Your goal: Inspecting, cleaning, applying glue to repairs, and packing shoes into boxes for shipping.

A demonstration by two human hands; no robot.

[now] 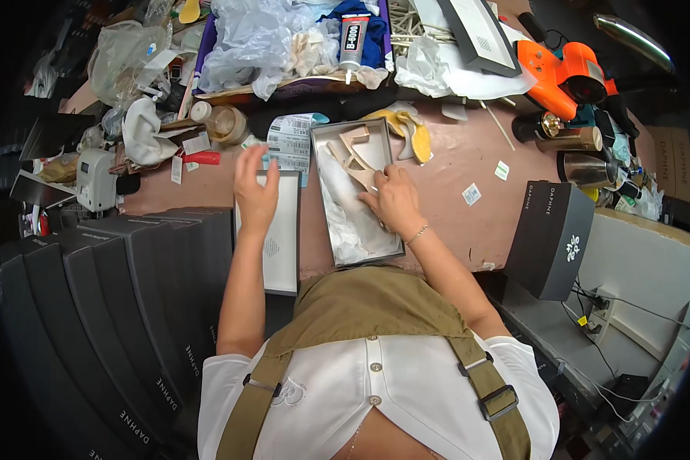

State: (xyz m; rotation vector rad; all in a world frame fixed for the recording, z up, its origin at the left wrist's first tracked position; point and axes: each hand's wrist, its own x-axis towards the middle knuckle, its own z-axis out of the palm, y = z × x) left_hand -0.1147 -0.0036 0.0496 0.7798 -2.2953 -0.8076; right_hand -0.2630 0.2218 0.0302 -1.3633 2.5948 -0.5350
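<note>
Beige footwear (pixel 363 175) is lying in a box (pixel 383 241), lid (pixel 284 262) still off; the right hand (pixel 392 199) is touching the footwear, grip unclear; the left hand (pixel 256 190) is hovering wide.

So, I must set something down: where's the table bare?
Widest: the table between the open box and the dark boxes at right, broken by two stickers. Smaller: between the white machine and the left hand, beyond the left-side boxes. Crowded: far side, with plastic bags.

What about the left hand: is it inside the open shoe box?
No, the left hand is left of the box, and the right hand is over it.
</note>
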